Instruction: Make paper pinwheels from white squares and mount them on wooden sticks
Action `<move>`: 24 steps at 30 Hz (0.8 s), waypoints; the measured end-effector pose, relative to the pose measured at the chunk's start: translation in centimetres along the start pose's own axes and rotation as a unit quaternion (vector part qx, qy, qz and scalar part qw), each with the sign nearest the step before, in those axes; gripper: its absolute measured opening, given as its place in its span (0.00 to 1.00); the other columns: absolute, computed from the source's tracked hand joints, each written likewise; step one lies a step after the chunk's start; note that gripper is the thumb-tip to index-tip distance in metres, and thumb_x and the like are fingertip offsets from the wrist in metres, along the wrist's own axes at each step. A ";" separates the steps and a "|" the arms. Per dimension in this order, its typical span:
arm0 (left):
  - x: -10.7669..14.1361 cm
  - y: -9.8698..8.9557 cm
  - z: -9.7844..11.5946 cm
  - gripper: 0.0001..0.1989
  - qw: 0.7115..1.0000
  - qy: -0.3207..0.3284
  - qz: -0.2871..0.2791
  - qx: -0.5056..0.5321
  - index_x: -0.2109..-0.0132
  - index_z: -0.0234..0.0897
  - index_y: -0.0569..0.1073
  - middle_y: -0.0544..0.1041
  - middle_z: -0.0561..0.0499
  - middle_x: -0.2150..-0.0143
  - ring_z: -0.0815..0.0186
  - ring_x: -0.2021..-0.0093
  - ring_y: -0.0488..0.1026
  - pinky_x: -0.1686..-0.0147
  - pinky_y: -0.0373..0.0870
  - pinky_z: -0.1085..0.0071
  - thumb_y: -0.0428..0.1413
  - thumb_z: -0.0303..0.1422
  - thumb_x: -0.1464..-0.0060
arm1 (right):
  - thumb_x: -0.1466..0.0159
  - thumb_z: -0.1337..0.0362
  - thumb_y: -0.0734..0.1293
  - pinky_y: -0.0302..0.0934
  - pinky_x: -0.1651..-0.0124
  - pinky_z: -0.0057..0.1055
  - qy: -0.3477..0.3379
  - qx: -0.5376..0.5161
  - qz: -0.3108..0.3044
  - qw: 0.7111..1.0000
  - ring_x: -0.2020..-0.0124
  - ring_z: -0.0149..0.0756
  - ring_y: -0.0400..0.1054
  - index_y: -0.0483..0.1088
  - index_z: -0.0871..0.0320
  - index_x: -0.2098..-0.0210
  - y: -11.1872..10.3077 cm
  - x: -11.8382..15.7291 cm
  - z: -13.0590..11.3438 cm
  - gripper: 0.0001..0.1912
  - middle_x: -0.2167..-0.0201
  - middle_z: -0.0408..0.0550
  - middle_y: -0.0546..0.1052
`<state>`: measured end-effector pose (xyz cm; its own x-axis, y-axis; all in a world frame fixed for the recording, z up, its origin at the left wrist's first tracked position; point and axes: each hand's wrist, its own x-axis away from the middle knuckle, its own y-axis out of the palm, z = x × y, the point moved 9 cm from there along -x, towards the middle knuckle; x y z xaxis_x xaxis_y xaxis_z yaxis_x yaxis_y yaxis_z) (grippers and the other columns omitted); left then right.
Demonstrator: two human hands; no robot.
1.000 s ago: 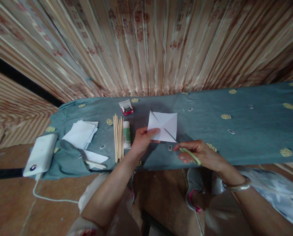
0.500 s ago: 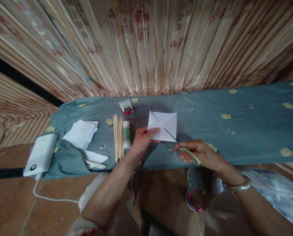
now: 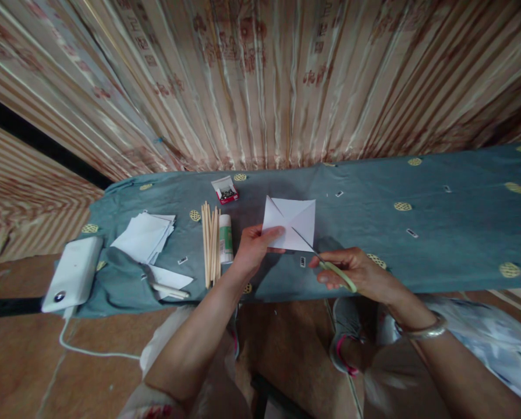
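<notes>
My left hand (image 3: 257, 247) pinches a square sheet of white paper (image 3: 301, 215) by its lower left part, thumb on top. Diagonal creases cross the sheet, and a slit runs in from its upper left corner towards the centre. In my right hand (image 3: 351, 269) is a pair of scissors (image 3: 339, 274) with light green handles. Their blades lie along the diagonal at the sheet's lower right corner, tips near the centre. Whether the blades are fully closed on the paper is too small to tell.
Left of the paper lie a bundle of wooden sticks (image 3: 210, 244), a green-and-white glue stick (image 3: 226, 238) and an open small red box (image 3: 226, 191) of dark bits. Farther left are stacked white papers (image 3: 144, 235), a white-handled knife (image 3: 170, 291) and a white power bank (image 3: 73, 273) with a cable.
</notes>
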<state>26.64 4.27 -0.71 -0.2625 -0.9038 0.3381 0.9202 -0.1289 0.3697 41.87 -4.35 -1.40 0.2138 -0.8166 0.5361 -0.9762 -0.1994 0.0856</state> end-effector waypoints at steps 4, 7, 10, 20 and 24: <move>-0.1 0.0 -0.1 0.19 1.000 -0.001 -0.003 -0.002 0.71 0.32 0.80 0.80 0.47 0.70 0.67 0.73 0.74 0.77 0.71 0.73 0.71 0.40 0.70 | 0.59 0.52 0.79 0.58 0.77 0.22 -0.003 0.001 0.001 1.000 0.82 0.22 0.60 0.77 0.60 0.68 0.0 0.1 0.0 0.23 0.82 0.37 0.71; -0.1 0.0 -0.1 0.19 1.000 0.001 -0.004 -0.006 0.70 0.32 0.80 0.80 0.47 0.70 0.66 0.73 0.75 0.77 0.71 0.73 0.70 0.40 0.69 | 0.59 0.52 0.79 0.60 0.76 0.23 -0.009 -0.009 0.003 1.000 0.81 0.23 0.61 0.77 0.58 0.69 0.0 0.1 0.1 0.22 0.81 0.38 0.72; -0.1 -0.1 -0.1 0.19 1.000 -0.001 0.000 -0.009 0.70 0.32 0.79 0.80 0.47 0.70 0.66 0.73 0.75 0.77 0.71 0.72 0.70 0.40 0.70 | 0.59 0.53 0.79 0.63 0.75 0.25 -0.006 -0.014 -0.002 1.000 0.80 0.23 0.63 0.78 0.57 0.69 0.1 0.0 0.3 0.21 0.77 0.39 0.74; -0.6 -1.3 1.2 0.19 0.999 0.030 0.023 0.002 0.71 0.32 0.78 0.79 0.49 0.72 0.68 0.75 0.73 0.78 0.71 0.73 0.71 0.40 0.71 | 0.60 0.55 0.80 0.56 0.76 0.24 -0.001 0.039 -0.019 0.999 0.80 0.24 0.59 0.77 0.60 0.68 -0.6 0.9 -0.4 0.22 0.82 0.36 0.69; -0.6 -1.5 1.4 0.19 0.999 0.032 0.028 0.002 0.71 0.31 0.78 0.78 0.49 0.73 0.69 0.75 0.72 0.79 0.71 0.74 0.71 0.39 0.70 | 0.57 0.51 0.78 0.56 0.76 0.25 -0.015 0.061 -0.014 0.998 0.80 0.24 0.59 0.77 0.60 0.67 -2.1 1.4 -0.7 0.24 0.82 0.38 0.69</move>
<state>25.06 5.57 -0.29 -0.1916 -0.9335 0.3030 0.9318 -0.0761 0.3549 44.17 -4.68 -0.20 0.2437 -0.8251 0.5098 -0.9585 -0.2851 -0.0032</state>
